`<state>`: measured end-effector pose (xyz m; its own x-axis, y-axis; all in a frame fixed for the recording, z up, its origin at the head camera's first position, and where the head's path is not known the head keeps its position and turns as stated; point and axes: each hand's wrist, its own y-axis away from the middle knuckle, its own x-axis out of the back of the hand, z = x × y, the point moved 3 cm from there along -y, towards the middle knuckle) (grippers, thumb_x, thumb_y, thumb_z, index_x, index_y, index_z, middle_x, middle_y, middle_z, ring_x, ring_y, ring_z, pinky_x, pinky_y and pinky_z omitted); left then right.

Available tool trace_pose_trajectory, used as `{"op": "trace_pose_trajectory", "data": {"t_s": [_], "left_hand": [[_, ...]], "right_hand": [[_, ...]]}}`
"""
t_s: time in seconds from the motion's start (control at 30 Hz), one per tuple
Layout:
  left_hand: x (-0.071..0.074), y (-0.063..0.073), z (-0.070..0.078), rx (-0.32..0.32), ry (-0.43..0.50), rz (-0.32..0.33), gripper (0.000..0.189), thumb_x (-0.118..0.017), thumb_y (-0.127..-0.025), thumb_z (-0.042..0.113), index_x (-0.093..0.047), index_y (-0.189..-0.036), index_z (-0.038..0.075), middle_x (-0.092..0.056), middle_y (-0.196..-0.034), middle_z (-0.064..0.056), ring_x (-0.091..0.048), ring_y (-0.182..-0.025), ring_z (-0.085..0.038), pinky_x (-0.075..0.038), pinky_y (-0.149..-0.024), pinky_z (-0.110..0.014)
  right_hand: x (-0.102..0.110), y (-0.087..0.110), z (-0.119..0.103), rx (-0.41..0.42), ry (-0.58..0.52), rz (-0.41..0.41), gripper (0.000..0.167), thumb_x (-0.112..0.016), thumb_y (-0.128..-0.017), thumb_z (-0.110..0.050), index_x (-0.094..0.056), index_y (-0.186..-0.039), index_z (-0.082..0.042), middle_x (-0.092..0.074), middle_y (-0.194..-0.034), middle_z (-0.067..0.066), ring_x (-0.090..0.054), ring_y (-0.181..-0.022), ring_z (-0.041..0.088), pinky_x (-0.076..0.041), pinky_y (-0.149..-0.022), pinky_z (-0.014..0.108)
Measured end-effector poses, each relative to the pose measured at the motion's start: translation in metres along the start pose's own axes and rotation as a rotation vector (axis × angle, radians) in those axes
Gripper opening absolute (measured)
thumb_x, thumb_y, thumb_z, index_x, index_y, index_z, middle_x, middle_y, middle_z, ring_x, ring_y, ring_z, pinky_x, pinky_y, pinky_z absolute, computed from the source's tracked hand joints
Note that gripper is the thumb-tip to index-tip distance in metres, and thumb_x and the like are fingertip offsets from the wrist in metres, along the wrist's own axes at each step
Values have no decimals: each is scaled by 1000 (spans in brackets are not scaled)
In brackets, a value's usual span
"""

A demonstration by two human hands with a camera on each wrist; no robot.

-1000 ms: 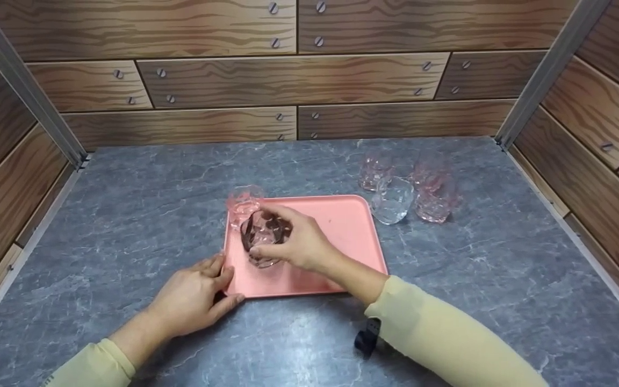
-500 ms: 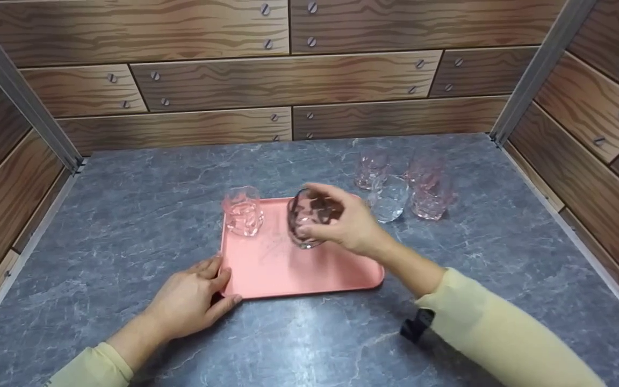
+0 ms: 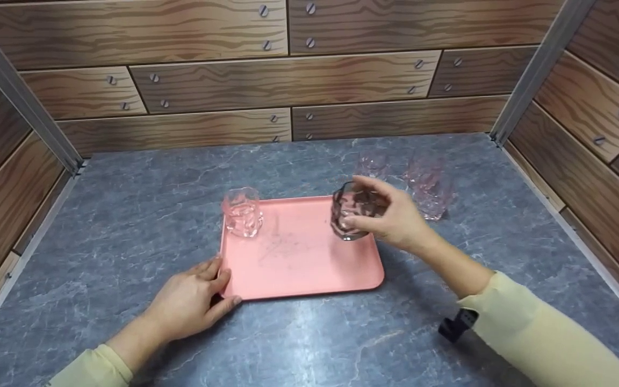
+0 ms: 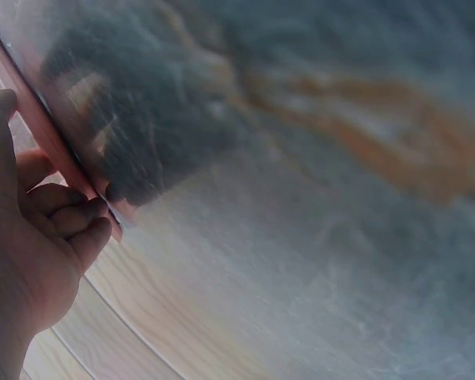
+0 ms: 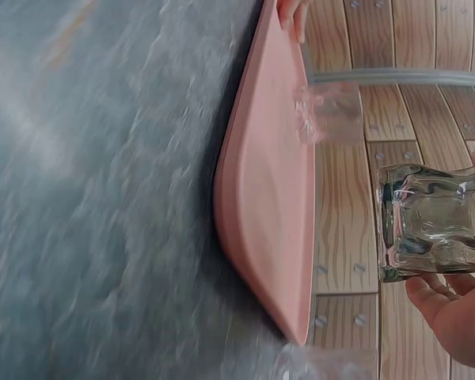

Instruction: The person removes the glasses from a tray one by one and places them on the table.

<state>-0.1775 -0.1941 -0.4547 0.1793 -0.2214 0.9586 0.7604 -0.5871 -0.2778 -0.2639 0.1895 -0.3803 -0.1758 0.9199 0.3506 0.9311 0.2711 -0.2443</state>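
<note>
My right hand (image 3: 403, 223) grips a smoky dark glass tumbler (image 3: 348, 215) by its sides, above the right part of a pink tray (image 3: 293, 263). In the right wrist view the tumbler (image 5: 427, 218) is raised off the tray (image 5: 273, 182). A clear glass tumbler (image 3: 243, 212) stands upright in the tray's far-left corner. At the near-left corner, my left hand (image 3: 186, 301) holds the tray, fingers along its left side and thumb at the front edge. The left wrist view shows those fingers (image 4: 67, 218) bent against the rim.
Behind and right of the right hand, pinkish tumblers (image 3: 432, 196) stand on the grey marbled table (image 3: 127, 215); another pale tumbler (image 3: 372, 164) is farther back. Wood-patterned walls (image 3: 207, 80) enclose the table at the back and sides.
My right hand has lifted the dark tumbler from the tray's left part and carried it rightward. It now covers the clear tumbler beyond the tray's right edge. The left hand stays put.
</note>
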Motion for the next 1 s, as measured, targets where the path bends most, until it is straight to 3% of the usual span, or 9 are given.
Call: {"op": "trace_pose_trajectory", "data": {"t_s": [0.4,0.57,1.0], "left_hand": [[-1,0,-1,-7,-2,6,56,-68,-101,48,-74,-127,-2,-64,-136,-34,-67,-122,-46,-59,-96,-57],[-1,1,-1,-7,6,6,57,-69,-101,48,-73,-128,-2,-64,-136,-34,-67,-122,-47,-59,-97,-57],[0,0,-1,-20,-1,25,56,-69,-101,48,-74,-126,-2,-65,-135,-33,-68,-121,-46,-59,-95,-56]], "right_hand": [[35,18,18,-36,99,33,82,-93,-82,-9,-54,-153,-2,-61,-144,20,-65,-124,34,-56,-98,24],[44,24,28,-32,72,37,79,-91,-82,-3,-53,-152,2,-62,-142,22,-65,-122,38,-56,-97,23],[61,35,48,-21,130,30,77,-89,-82,-1,-55,-150,2,-64,-140,21,-63,-125,32,-50,-101,16]]}}
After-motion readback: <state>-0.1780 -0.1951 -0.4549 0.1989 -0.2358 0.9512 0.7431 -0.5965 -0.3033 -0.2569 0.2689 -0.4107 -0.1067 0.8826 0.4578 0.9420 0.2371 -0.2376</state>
